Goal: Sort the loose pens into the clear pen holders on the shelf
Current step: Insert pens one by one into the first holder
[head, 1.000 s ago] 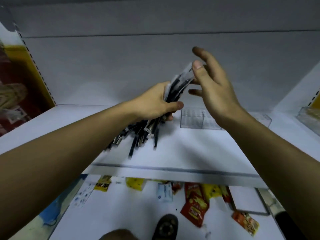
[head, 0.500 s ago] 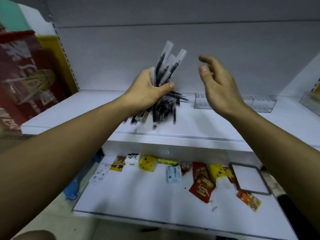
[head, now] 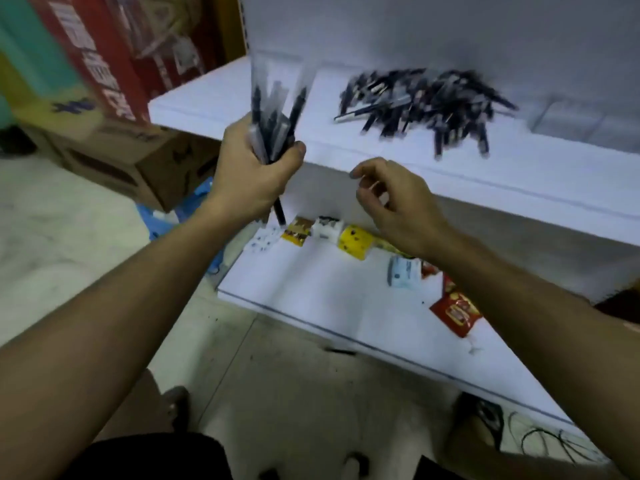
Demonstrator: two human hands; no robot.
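My left hand [head: 254, 174] grips a bundle of dark pens with clear caps [head: 273, 116], held upright in front of the white shelf's left end. My right hand [head: 398, 206] hovers empty below the shelf's front edge, its fingers loosely curled. A pile of loose dark pens [head: 426, 102] lies on the upper white shelf [head: 502, 174] to the right of the bundle. A clear pen holder [head: 585, 121] stands blurred at the shelf's far right.
The lower white shelf [head: 329, 299] carries several small snack packets, among them a yellow one [head: 356, 242] and a red one [head: 455, 315]. A cardboard box [head: 138, 161] and red packaging [head: 104, 57] stand at the left. My feet and cables lie on the floor below.
The view has swung down and left. My left hand has pulled back off the shelf with a bundle, leaving a pile there. My right hand has dropped below the shelf edge and curled.
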